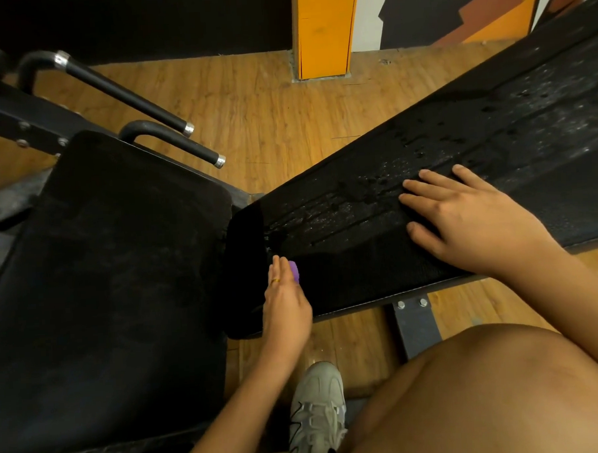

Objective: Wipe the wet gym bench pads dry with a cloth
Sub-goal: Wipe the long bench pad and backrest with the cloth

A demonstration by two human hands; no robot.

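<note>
The wet back pad (458, 133), beaded with droplets, is the landmark. The right hand (468, 222) lies flat on its near half, fingers (423, 200) straight and spread. At its lower end the left hand (285, 299) meets a purple object (294, 271); I cannot tell whether those fingers grip it. The seat pad (104, 269) sits just left of that end.
</note>
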